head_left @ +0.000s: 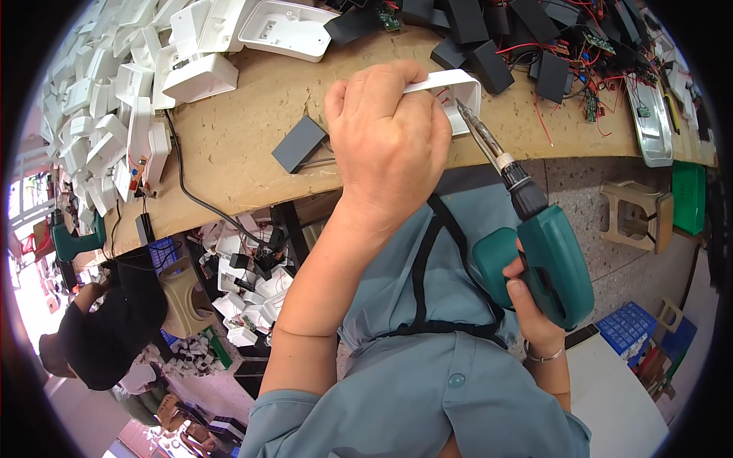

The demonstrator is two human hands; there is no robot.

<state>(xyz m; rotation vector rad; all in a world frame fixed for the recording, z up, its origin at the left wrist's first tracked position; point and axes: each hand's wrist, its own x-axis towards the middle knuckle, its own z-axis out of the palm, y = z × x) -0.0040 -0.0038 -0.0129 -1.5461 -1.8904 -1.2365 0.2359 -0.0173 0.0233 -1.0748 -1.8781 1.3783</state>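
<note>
My left hand [389, 130], fingers curled, grips a white plastic housing [466, 85] above the front edge of the bench. The housing's open side is turned to the right, and a bit of red wire shows inside it. In my right hand [534, 309] is a green pistol-shaped soldering gun [561, 259], its long metal tip angled up and left into the housing's opening. Whether the tip touches anything inside cannot be made out. A dark grey rectangular box [299, 144] lies on the bench left of my left hand, with a lead running from it toward that hand.
White housings [99, 114] are heaped at the left of the wooden bench [229, 145]. Black boxes with wires and circuit boards [489, 46] crowd the back right, near a metal tray [649, 122]. A black cable [179, 164] crosses the bench's left part. Another person [114, 320] is at lower left.
</note>
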